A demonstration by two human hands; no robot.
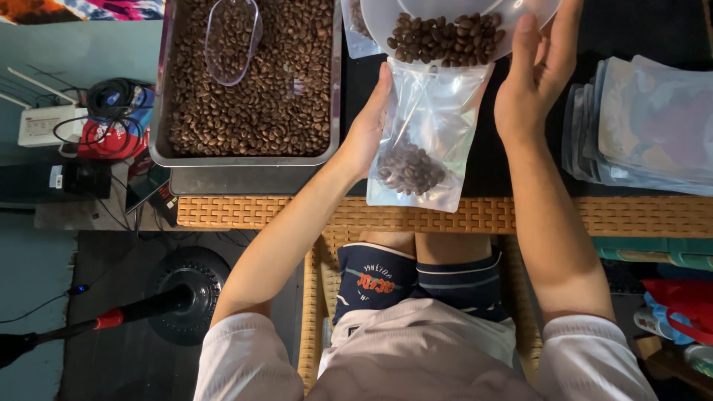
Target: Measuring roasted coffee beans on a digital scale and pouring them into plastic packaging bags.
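A clear plastic stand-up pouch [427, 134], partly filled with dark roasted coffee beans, stands upright between the two hands, its long axis running from the woven wicker front edge of the bench [252, 212] toward the far side. The left hand [369, 126] grips the pouch's left edge near the open mouth. The right hand [536, 70] is closed on the rim of a round translucent plastic bowl of beans [453, 26], tilted directly over that mouth and touching it. Left of the pouch sits a grey metal tray of beans [245, 157] with a clear plastic scoop [232, 41] lying in it. Empty pouches [646, 126] are stacked at the bench's right edge.
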